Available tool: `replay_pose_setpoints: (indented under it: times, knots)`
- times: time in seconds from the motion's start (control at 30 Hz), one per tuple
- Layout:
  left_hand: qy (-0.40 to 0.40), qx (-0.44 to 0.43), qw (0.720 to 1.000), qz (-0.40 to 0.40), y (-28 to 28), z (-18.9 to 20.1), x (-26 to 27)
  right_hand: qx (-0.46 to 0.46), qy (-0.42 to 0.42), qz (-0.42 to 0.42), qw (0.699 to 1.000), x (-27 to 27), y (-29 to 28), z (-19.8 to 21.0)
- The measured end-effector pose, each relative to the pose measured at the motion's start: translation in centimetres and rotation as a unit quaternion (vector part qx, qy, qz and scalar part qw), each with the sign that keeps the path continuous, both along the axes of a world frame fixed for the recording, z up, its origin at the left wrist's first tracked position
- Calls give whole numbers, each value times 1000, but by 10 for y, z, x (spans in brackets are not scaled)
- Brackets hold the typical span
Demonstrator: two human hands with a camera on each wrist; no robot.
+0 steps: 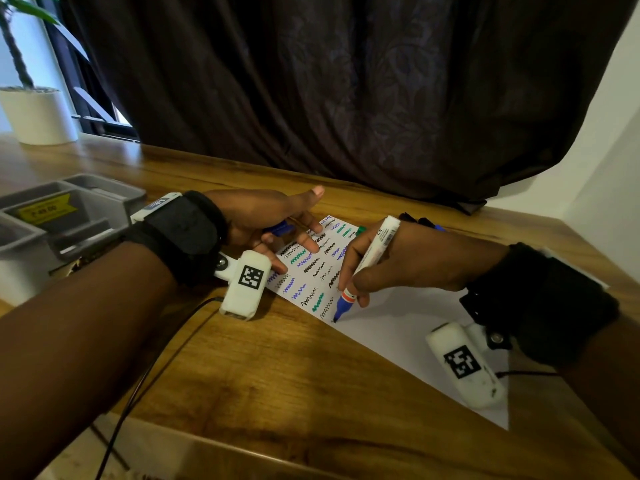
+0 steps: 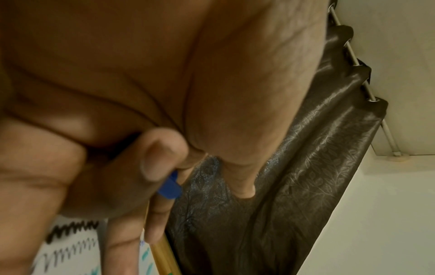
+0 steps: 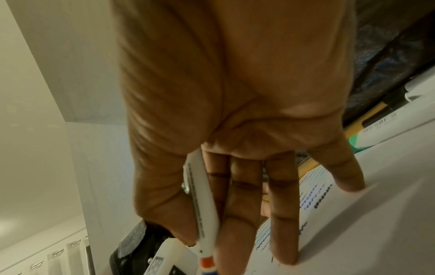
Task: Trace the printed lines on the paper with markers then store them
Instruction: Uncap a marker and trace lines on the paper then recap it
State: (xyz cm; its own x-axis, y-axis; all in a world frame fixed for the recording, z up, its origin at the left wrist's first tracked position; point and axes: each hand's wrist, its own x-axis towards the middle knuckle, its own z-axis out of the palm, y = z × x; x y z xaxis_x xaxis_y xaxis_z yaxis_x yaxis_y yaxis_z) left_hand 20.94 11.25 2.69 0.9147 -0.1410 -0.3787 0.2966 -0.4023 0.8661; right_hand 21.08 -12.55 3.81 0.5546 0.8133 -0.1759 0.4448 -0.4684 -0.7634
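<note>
A white paper (image 1: 391, 323) printed with rows of zigzag lines, many of them traced in black, blue and green, lies on the wooden table (image 1: 277, 368). My right hand (image 1: 349, 289) grips a white marker (image 1: 372, 252) with a blue nib, and the nib touches the paper at the near end of a zigzag row. The same marker (image 3: 202, 210) shows between thumb and fingers in the right wrist view. My left hand (image 1: 294, 223) presses straight fingertips on the paper's left part while a curled finger holds the blue cap (image 1: 278, 229), also seen as the cap (image 2: 169, 188) in the left wrist view.
A grey compartment tray (image 1: 86, 216) sits at the left. Spare markers (image 1: 420, 221), one of them green (image 1: 361, 230), lie beyond my right hand. A dark curtain (image 1: 346, 98) hangs behind the table, a white plant pot (image 1: 38, 116) stands far left, and a cable (image 1: 156, 368) trails off the front edge.
</note>
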Motion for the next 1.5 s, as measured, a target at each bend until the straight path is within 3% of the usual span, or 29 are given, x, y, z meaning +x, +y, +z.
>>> replay_pose_setpoints:
  times: [1.5]
  knots:
    - [2,-2,1000,-2,2,-1,2,13,4,-71,997,1,-1,-1]
